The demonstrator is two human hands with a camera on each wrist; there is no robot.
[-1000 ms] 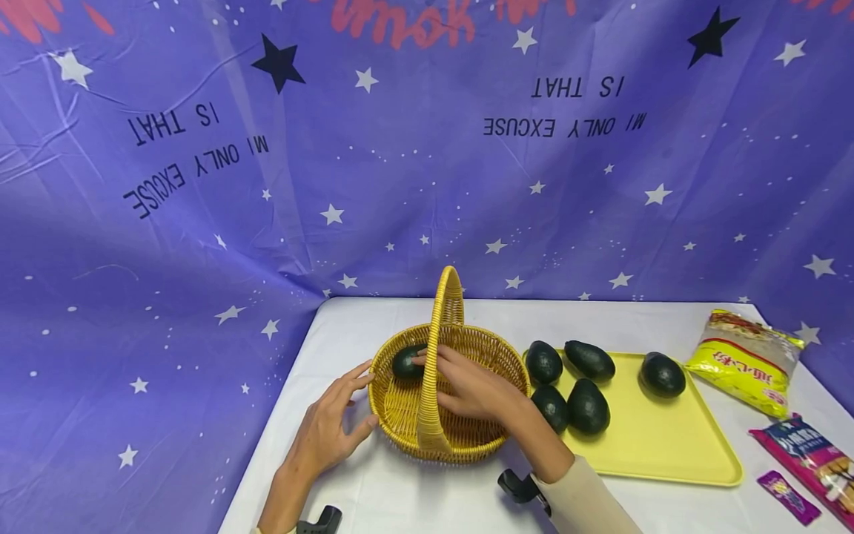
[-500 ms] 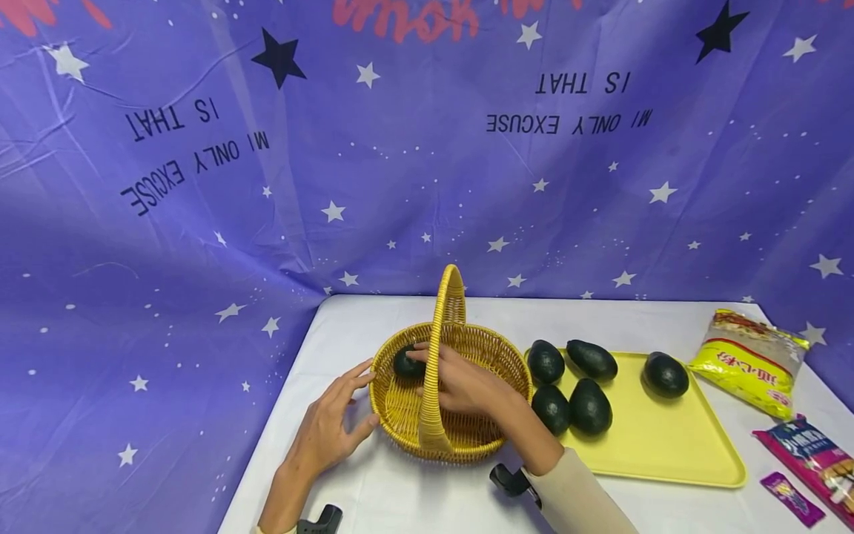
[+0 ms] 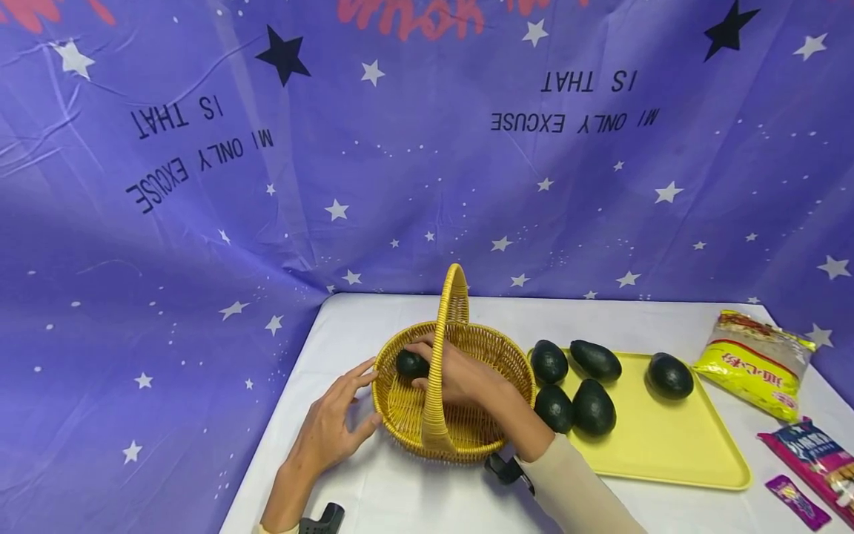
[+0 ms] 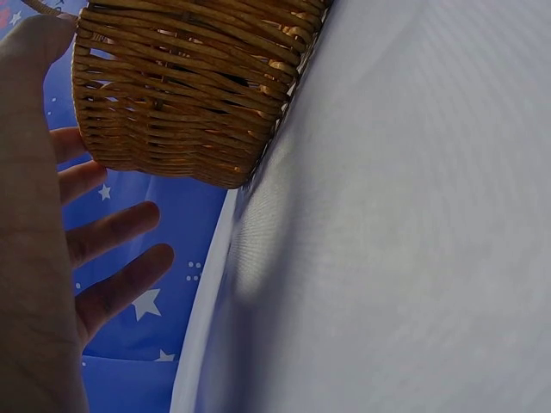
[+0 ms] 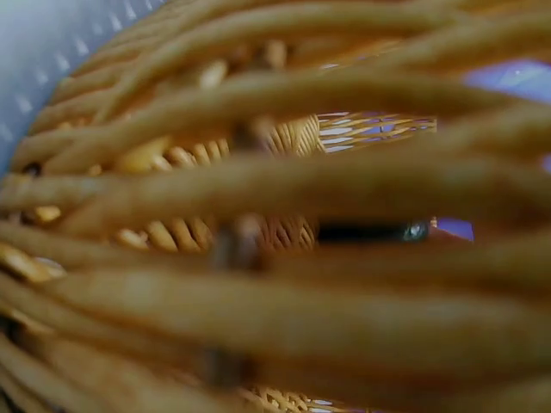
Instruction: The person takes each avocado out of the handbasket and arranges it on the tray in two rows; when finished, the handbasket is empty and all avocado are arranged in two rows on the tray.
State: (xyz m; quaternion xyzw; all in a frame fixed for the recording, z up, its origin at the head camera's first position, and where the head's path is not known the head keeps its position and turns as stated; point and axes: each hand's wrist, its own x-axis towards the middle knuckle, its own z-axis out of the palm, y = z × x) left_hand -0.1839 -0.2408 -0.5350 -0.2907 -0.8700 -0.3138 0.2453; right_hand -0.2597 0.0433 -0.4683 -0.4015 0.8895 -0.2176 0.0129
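Observation:
A yellow wicker basket with a tall arched handle stands on the white table. Inside, at its left end, lies a dark green avocado. My right hand reaches in under the handle and grips that avocado, fingers over its top and thumb on the near side. Woven strands of the basket fill the right wrist view, a dark sliver of avocado showing between them. My left hand rests at the left rim with relaxed fingers; in the left wrist view its lower fingers spread off the basket.
Right of the basket is a yellow tray holding several avocados, some close to the basket. Beyond it lie a yellow food bag, a pink snack pack and a small purple packet. A purple star-printed cloth hangs behind.
My right hand has shifted slightly left and its fingers have closed further over the avocado in the basket. The left hand has stayed at the rim. The whole head view has shifted slightly.

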